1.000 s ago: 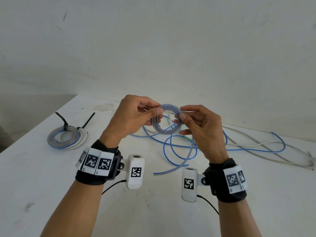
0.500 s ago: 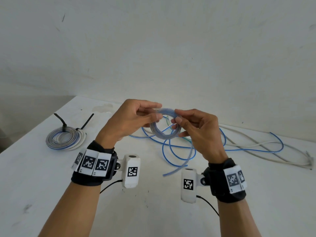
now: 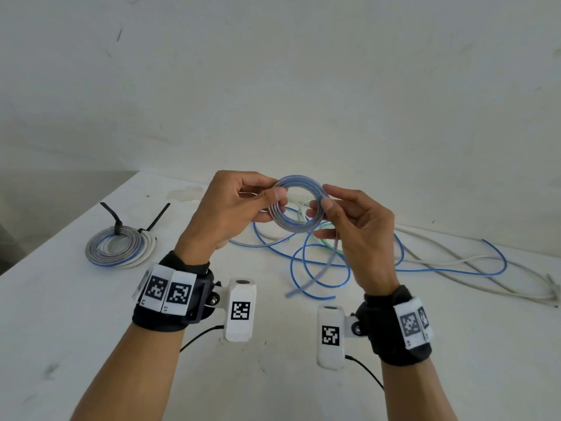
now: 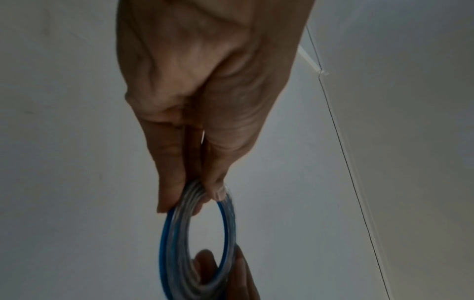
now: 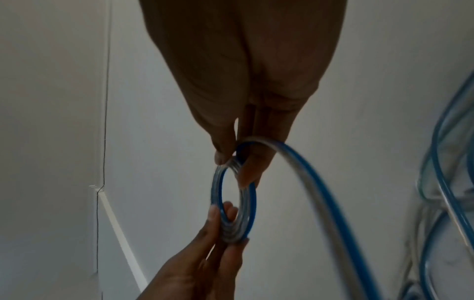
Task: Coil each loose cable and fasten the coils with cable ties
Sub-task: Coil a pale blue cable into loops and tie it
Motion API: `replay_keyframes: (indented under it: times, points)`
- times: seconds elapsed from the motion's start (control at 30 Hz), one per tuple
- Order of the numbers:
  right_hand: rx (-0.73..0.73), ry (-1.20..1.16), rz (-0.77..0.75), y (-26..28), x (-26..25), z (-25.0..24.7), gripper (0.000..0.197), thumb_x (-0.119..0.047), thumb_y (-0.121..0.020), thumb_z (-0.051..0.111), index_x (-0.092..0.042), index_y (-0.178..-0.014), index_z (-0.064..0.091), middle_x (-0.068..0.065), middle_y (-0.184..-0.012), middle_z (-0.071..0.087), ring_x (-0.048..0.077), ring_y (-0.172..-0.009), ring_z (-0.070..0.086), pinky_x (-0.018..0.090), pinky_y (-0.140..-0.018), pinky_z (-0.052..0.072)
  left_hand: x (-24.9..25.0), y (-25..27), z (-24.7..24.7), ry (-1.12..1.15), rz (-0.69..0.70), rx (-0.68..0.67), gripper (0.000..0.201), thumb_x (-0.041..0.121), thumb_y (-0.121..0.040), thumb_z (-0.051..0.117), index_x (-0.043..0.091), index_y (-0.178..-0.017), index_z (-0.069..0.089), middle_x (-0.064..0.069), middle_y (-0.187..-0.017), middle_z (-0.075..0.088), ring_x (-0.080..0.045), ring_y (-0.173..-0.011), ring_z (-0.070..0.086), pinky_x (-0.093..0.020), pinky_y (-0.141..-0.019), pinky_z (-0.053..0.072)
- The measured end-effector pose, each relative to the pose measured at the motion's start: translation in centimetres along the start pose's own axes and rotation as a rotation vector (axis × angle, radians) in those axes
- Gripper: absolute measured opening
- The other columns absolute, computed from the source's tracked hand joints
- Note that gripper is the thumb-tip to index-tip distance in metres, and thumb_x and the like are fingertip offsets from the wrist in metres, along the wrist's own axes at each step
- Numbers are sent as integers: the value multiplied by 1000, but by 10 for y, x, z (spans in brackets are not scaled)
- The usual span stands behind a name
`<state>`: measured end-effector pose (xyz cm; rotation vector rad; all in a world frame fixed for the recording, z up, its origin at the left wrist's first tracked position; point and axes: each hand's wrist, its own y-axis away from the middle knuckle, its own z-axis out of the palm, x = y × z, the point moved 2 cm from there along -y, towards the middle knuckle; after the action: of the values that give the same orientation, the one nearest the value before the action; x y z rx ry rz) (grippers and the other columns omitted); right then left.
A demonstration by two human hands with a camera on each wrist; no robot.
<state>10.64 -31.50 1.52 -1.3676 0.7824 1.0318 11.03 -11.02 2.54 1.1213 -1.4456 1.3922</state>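
Your left hand (image 3: 233,208) pinches the left side of a small round coil of clear tubing w/ a blue stripe (image 3: 299,205), thumb in front, fingers curled behind. In the left wrist view the coil (image 4: 202,239) sits edge-on between thumb and fingertips, several turns stacked together. Your right hand (image 3: 358,235) pinches the coil's right side, thumb on the front of the ring, other fingers loosely curled behind it. In the right wrist view your thumb and forefinger clamp the ring (image 5: 234,203) at its top, w/ left-hand fingers gripping its far side. Both hands hold the coil up in the air above the white tabletop (image 3: 91,329), roughly upright and facing you.

The uncoiled tail of the same blue-striped tubing (image 3: 315,262) drops from under your right hand and loops on the table; its free end lies btwn your two wrists. Behind it, more loose blue-striped tubing (image 3: 455,270) and a long white cable (image 3: 473,262) trail off to the right across the table, crossing each other. A short greenish clear piece shows through the ring; can't tell what it belongs to.

Well to the left on the table lies a flat finished bundle of grey, blue-striped and white coils (image 3: 120,246), fastened w/ two black cable ties (image 3: 117,221) whose tails stick up.
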Motion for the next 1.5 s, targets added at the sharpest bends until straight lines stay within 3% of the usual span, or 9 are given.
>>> replay_keyframes:
  times: [0.13,0.33,0.47,0.6,0.83,1.03,1.23,1.37,1.5]
  points:
    - [23,-32,-14,3,5,16,41,-10,-95,67,-25,-132,61,9,-96,79,15,-86,73,31,-61,62,1,0,6,102,-37,72,13,14,-94,69,6,-101,76,-9,-85,77,-17,-80,74,-26,-69,59]
    - [-194,157,55,-1,11,2,39,-5,-97,65,-27,-128,67,10,-92,78,17,-85,74,32,-61,62,-3,0,-4,-2,-100,-144,41,22,-81,75,7,-120,70,-18,-100,76,-25,-92,74,-37,-83,61]
    - [-361,347,78,2,13,-2,39,-3,-98,63,-34,-122,71,4,-88,77,22,-86,74,33,-64,62,-6,2,-4,-184,-151,-272,18,13,-87,75,6,-103,76,-15,-86,78,-21,-78,74,-42,-83,60]
    - [-377,379,79,3,12,0,38,-2,-98,63,-31,-120,73,2,-88,77,21,-83,74,31,-64,62,-6,4,-9,-267,-190,-354,13,13,-86,77,8,-99,78,-10,-81,78,-17,-76,73,-34,-78,61]
    - [-41,132,14,-2,6,-3,26,-6,-96,66,-23,-114,72,3,-91,80,22,-84,78,29,-57,60,2,0,-17,-65,-56,-98,12,9,-91,71,3,-100,75,-12,-83,76,-19,-76,73,-34,-73,62]
    - [16,82,-40,1,5,15,29,-13,-103,55,-19,-129,66,-3,-95,78,15,-89,76,35,-59,63,6,0,-12,93,-23,47,11,14,-91,71,7,-99,76,-13,-87,77,-24,-80,75,-42,-81,62]
    - [219,-88,-33,6,7,19,16,-16,-99,63,-8,-113,64,13,-91,78,25,-82,76,36,-63,62,4,0,8,227,-46,91,15,10,-92,69,1,-104,72,-10,-84,76,-19,-76,75,-33,-73,62]
    - [203,-128,-12,5,7,20,31,-22,-84,73,-10,-111,64,13,-95,79,28,-87,77,38,-68,62,1,1,12,261,-78,86,16,10,-94,67,0,-106,71,-11,-87,76,-20,-80,75,-31,-73,60]
    - [85,-32,5,-2,4,1,17,-7,-92,70,-12,-108,68,11,-92,79,23,-80,77,32,-63,61,-1,0,9,127,-87,-53,24,12,-91,72,4,-114,71,-20,-101,76,-26,-91,75,-36,-83,61]
